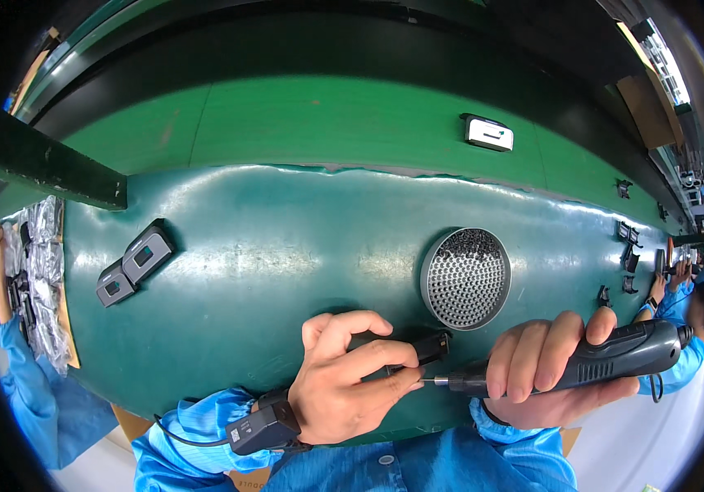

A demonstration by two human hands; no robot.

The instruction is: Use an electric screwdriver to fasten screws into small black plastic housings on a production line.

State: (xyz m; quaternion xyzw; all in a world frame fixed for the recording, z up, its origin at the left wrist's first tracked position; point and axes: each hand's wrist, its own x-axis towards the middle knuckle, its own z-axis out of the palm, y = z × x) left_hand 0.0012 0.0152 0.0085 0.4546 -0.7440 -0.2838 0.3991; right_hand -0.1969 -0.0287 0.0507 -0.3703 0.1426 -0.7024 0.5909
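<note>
My right hand [545,369] is wrapped round a black electric screwdriver [614,361], held sideways with its bit pointing left. My left hand [356,381] pinches close to the bit's tip, thumb and forefinger together, and steadies a small black plastic part [430,348]. Whether a screw sits at the tip is too small to make out. Just beyond the hands stands a round metal tray [467,279] with a dimpled bottom and a heap of small dark screws [471,243] at its far side.
Two grey-and-black devices [134,262] lie on the green mat at left. A white-and-black device [489,133] sits on the green belt beyond. Black plastic parts [628,234] are scattered at right. Co-workers in blue sit on both sides, one beside bagged parts [44,279].
</note>
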